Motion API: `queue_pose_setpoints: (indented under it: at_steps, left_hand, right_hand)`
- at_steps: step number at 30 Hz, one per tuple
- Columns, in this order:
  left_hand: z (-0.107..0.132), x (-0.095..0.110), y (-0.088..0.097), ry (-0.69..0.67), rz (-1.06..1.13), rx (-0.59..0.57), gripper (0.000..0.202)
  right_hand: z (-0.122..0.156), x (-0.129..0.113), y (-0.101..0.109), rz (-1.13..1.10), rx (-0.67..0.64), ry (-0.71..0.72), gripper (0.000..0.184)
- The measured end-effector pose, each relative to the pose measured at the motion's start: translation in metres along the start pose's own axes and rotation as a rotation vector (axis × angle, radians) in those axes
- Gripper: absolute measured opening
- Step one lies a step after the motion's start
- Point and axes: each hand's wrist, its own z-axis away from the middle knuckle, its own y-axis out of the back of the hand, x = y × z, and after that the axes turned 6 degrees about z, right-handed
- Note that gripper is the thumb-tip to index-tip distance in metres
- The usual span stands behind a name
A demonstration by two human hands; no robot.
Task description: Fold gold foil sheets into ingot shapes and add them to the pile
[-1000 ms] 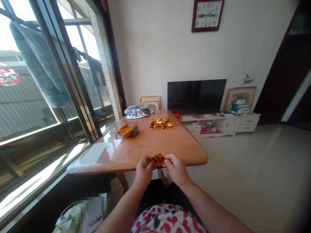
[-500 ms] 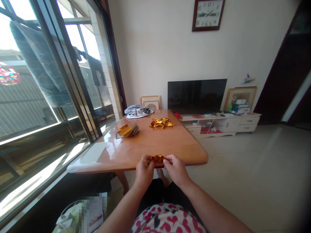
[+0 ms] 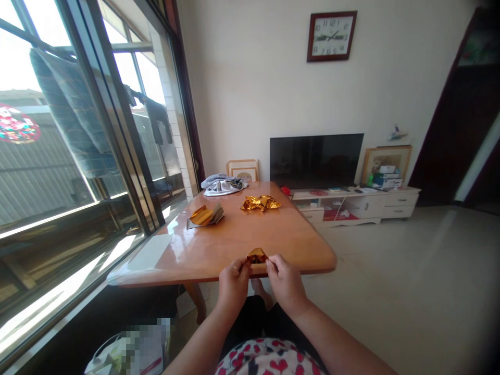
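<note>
Folded gold foil piece (image 3: pixel 257 255): in hand, folded to a small point | left hand (image 3: pixel 233 284), right hand (image 3: pixel 286 284): fingers pinched on it | table (image 3: pixel 234 239): crumpled gold foil (image 3: pixel 260 203), flattened gold foil stack (image 3: pixel 203 215), not in hand

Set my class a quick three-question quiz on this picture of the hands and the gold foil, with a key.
1. True or false: the left hand and the right hand both pinch the gold foil piece.
2. What hangs on the wall above the television? A) a mirror B) a clock C) a calendar
3. Fill in the blank: the crumpled foil lies on the ____.

Key: 1) True 2) B 3) table
</note>
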Motion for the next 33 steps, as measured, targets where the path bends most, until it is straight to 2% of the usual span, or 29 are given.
queue_pose_setpoints:
  at_steps: [6,10,21,26,33]
  left_hand:
    - [0.001,0.004,-0.001,-0.033,-0.009,0.009,0.026]
    - [-0.001,0.005,0.000,-0.020,-0.038,0.006,0.020]
    - [-0.003,0.010,-0.003,-0.021,-0.081,0.026,0.022]
    - [-0.007,0.009,0.000,0.086,0.011,0.023,0.019]
    - [-0.009,0.000,0.000,0.245,0.195,0.011,0.021]
  right_hand:
    - [-0.002,-0.002,0.002,0.014,0.010,0.030,0.026]
    - [-0.002,0.001,0.002,0.037,-0.015,-0.001,0.025]
    - [-0.006,-0.002,0.003,0.147,-0.040,-0.034,0.025]
    - [-0.006,0.002,0.004,-0.077,-0.072,-0.047,0.029]
    - [-0.005,0.012,-0.002,-0.537,-0.162,-0.294,0.049]
